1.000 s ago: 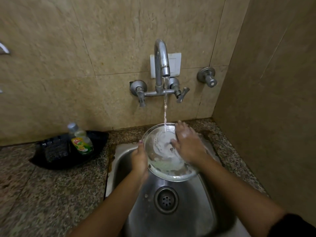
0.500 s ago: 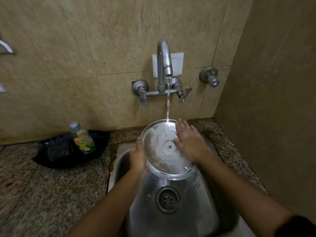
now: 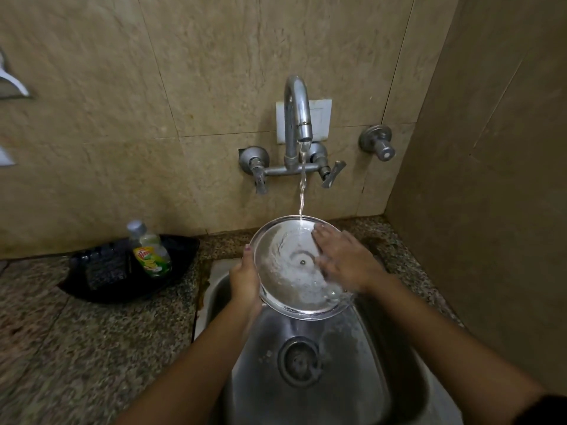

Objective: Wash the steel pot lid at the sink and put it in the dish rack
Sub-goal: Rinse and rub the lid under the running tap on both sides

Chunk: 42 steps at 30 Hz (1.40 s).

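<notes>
Left hand [image 3: 245, 280] pinches round steel pot lid [image 3: 291, 289] rim, tilting it so tap water drains; right hand [image 3: 343, 259] lies spread flat, rubbing.

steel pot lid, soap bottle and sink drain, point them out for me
steel pot lid [image 3: 291, 271], head view, wet inner face left of centre
soap bottle [image 3: 152, 256], head view, its label
sink drain [image 3: 299, 361], head view, strainer centre

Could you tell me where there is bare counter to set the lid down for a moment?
The granite counter is bare left of the sink, in front of the black tray holding the dish soap bottle. A narrower strip lies right of the sink by the side wall. Under the tap it is crowded: both hands are on the lid.
</notes>
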Each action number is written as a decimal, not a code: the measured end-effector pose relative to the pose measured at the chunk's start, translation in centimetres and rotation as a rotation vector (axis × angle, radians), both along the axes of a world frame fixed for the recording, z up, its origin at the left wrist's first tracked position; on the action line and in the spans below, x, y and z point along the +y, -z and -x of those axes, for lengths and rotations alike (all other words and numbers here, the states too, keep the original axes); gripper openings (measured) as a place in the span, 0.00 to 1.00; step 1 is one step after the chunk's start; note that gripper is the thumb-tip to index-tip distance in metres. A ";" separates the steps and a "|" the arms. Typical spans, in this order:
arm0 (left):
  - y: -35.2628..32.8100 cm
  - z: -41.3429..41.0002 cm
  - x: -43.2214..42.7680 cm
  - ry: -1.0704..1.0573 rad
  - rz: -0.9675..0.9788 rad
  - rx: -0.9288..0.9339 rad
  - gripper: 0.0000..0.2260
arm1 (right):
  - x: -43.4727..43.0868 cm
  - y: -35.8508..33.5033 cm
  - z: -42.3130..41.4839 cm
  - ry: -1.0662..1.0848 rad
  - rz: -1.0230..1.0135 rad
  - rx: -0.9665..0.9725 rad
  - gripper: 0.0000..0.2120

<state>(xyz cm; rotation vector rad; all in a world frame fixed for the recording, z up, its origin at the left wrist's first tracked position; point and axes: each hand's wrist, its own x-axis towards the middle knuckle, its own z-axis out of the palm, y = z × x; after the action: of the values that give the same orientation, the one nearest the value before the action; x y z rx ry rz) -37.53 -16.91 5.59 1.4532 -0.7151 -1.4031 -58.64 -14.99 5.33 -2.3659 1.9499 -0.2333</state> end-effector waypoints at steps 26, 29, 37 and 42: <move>-2.4 0.6 -0.6 -0.034 0.000 0.073 0.17 | -7.7 -8.2 -2.7 0.701 0.100 -0.963 0.29; -2.4 1.0 -0.8 -0.035 -0.001 0.081 0.17 | -5.8 -5.0 -3.9 0.556 0.198 -0.292 0.28; -2.6 2.0 -0.3 -0.050 0.004 0.105 0.18 | -1.5 -2.3 -8.6 -0.127 -0.029 -0.141 0.30; -2.0 0.6 -0.2 -0.060 -0.009 0.063 0.19 | 1.3 -1.5 -3.7 0.007 -0.067 0.060 0.31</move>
<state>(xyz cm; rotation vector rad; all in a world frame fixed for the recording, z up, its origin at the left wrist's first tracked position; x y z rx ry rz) -38.18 -17.08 7.60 1.4202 -0.6212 -1.4011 -54.97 -13.72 6.78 -2.3510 1.9593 -0.0965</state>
